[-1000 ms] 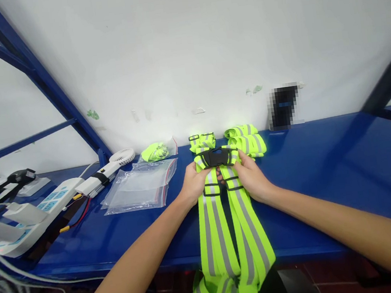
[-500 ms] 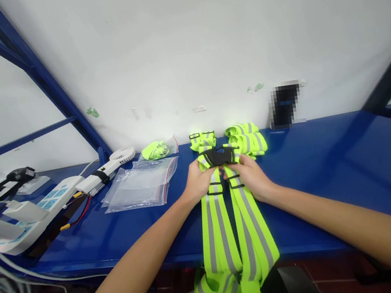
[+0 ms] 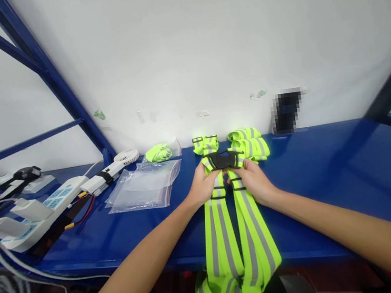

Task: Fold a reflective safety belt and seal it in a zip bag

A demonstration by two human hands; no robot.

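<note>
Both hands grip a neon-yellow reflective strap harness [image 3: 225, 238] near its top, one on each side of a black buckle [image 3: 223, 160] whose halves are joined. My left hand [image 3: 202, 184] is closed round the strap left of the buckle. On the right side, my right hand [image 3: 255, 179] pinches the other strap. Black slide adjusters sit just below the hands. The long grey-striped straps hang over the blue shelf's front edge in loops. Behind the buckle lie a folded yellow strap bundle [image 3: 205, 143] and a larger folded bundle [image 3: 251, 146].
Clear zip bags [image 3: 143, 187] lie left on the blue shelf [image 3: 330, 186], with a bagged yellow bundle [image 3: 159, 152] behind them. Further left are a white handheld fan [image 3: 127, 157], a power strip [image 3: 50, 209] and cables. A pixelated dark object [image 3: 286, 111] leans on the wall.
The view has shifted slightly, so the whole scene sits a little lower and to the right. Both hands keep their hold on the harness beside the buckle.
</note>
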